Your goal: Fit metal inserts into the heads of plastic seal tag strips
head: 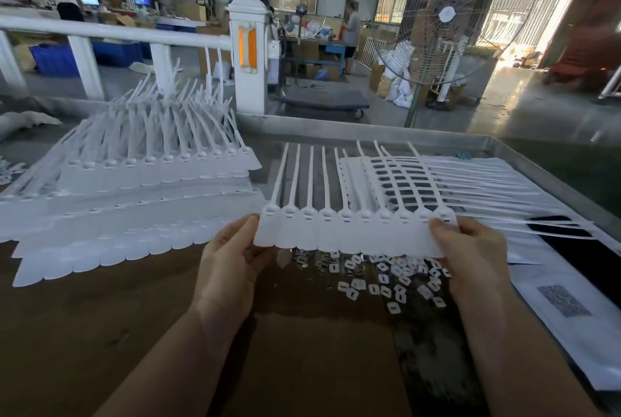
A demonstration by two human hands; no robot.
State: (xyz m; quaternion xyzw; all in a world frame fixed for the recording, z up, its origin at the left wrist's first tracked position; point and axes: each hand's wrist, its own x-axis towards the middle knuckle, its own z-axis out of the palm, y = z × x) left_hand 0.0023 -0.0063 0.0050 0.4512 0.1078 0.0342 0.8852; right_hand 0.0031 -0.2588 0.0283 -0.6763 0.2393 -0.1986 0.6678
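I hold a white strip of joined plastic seal tags (349, 232) above the table, heads up and tails pointing away. My left hand (232, 262) pinches its left end, thumb on top. My right hand (470, 248) pinches its right end the same way. Below the strip lies a scatter of small metal inserts (386, 279) and white square caps on the dark table top. A big stack of tag strips (141, 201) sits to the left. More strips (453, 188) lie crosswise at the right.
The metal table rim (369, 129) runs along the far side and down the right. White paper sheets (554, 295) and a black flat object (578, 245) lie at the right. A standing fan (447, 13) and a white railing (117, 33) are beyond. People work in the background.
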